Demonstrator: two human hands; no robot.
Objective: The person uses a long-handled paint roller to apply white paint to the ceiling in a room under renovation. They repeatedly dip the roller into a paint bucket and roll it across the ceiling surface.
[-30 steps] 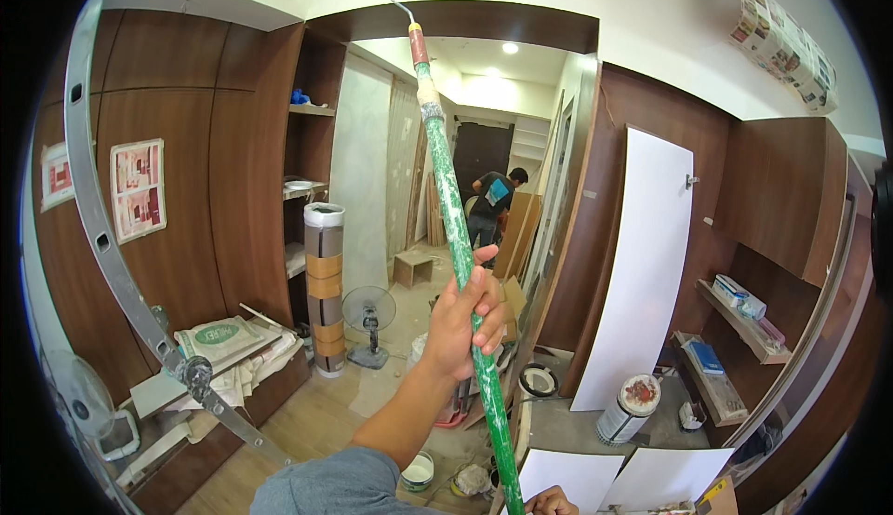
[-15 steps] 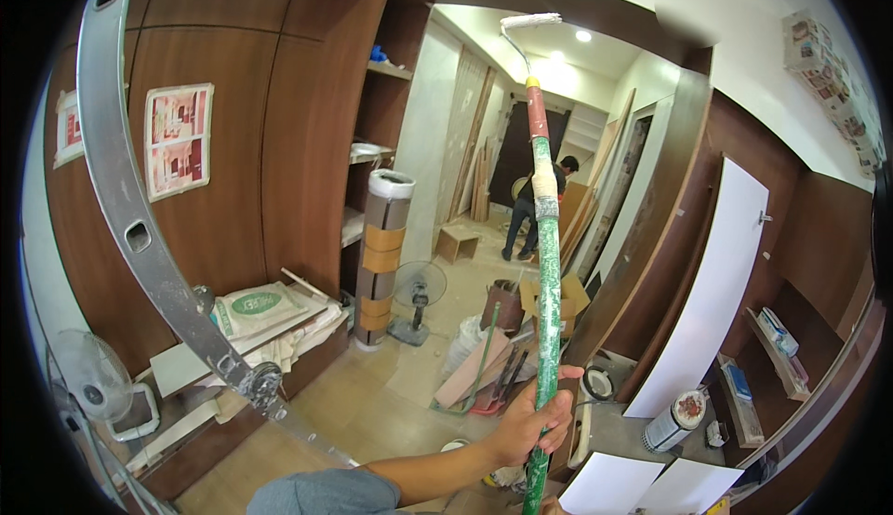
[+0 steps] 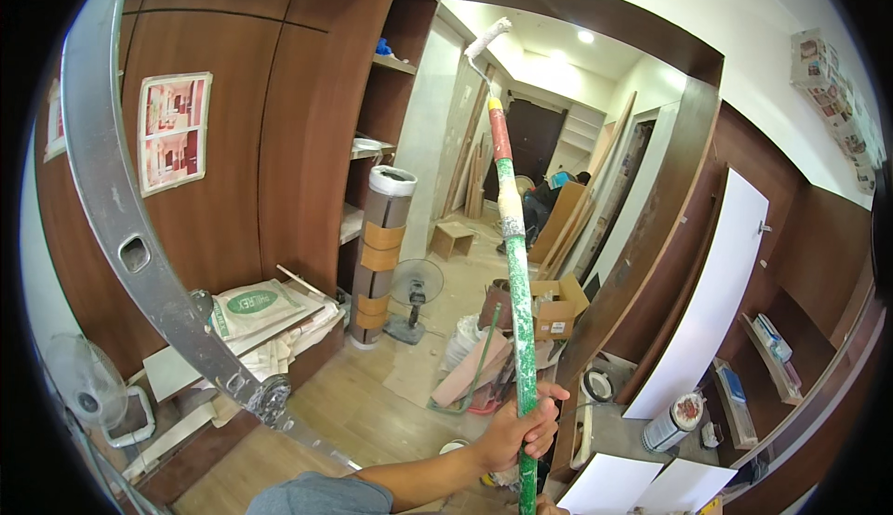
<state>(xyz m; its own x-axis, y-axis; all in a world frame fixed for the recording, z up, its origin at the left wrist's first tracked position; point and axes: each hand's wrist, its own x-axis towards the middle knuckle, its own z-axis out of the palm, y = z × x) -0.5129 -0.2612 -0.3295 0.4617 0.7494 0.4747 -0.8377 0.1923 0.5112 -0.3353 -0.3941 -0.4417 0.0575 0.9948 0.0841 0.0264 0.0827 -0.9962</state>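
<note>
A long paint roller (image 3: 523,320) stands upright in front of me, leaning slightly left. Its pole is green and paint-spattered, with a red and yellow handle section fixed on top. The white roller sleeve (image 3: 488,37) is tilted, its right end higher, in front of the doorway's upper part. My left hand (image 3: 521,433) is closed round the lower pole, with the index finger partly lifted. Below it, at the lower edge, only a bit of my right hand (image 3: 549,508) shows, closed at the pole; most of it is cut off.
A metal ladder rail (image 3: 130,199) curves down the left side. A standing fan (image 3: 415,292), a wrapped roll (image 3: 379,254) and a cardboard box (image 3: 558,308) stand on the floor. A paint can (image 3: 674,422) sits at right. Another person (image 3: 538,213) bends in the far room.
The roller's top has swung left and its sleeve has turned from level to tilted. My left hand has shifted slightly left and down. The far person has bent lower.
</note>
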